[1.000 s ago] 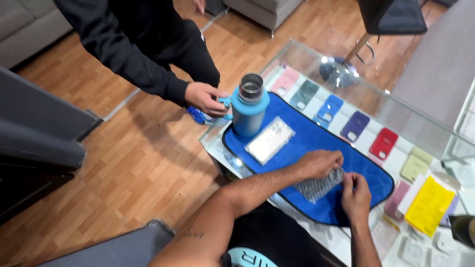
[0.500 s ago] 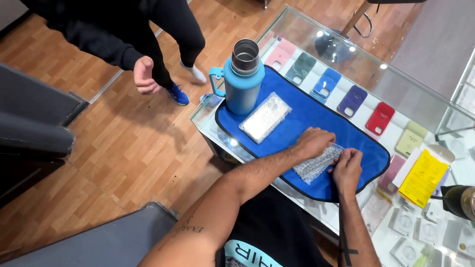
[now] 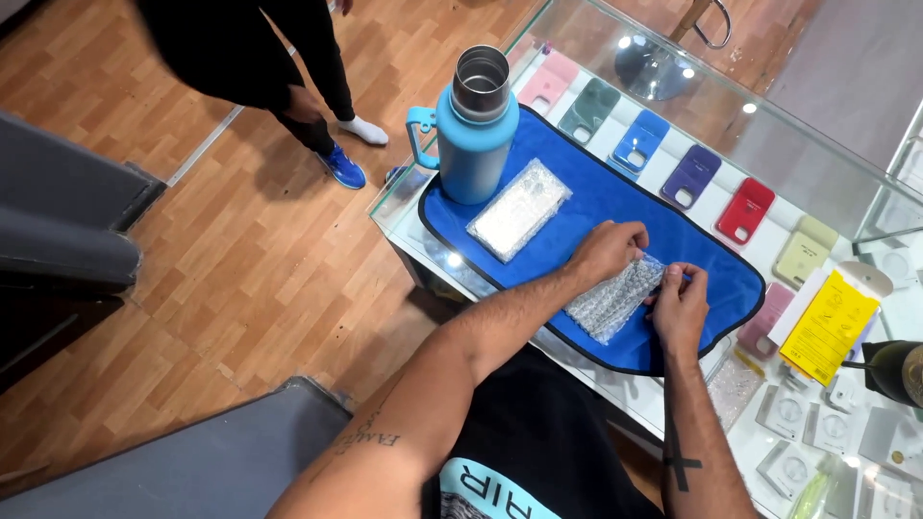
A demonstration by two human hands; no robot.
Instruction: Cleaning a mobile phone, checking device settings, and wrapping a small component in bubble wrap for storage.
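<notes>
Head view, looking down: both forearms reach onto a blue mat (image 3: pixel 596 207) spread on the glass bench (image 3: pixel 817 173). Left hand (image 3: pixel 604 252) is curled over the upper edge of a bubble-wrap packet (image 3: pixel 611 300), fingers closed on it. Right hand (image 3: pixel 679 306) pinches the packet's near end between thumb and fingertips. The packet lies on the mat between the two hands, still wrapped as far as can be seen; judging by the grip, the wrap is only being worked at its edge, and whatever is inside has yet to come out. A second packet (image 3: pixel 519 209) lies untouched farther up the mat, just beside a blue flask (image 3: pixel 473 130) standing open. Beyond, coloured phone cases (image 3: pixel 690 176) show under the glass. Another person's legs (image 3: pixel 317 86) stand on the wooden floor (image 3: pixel 240 259) at the far left.
</notes>
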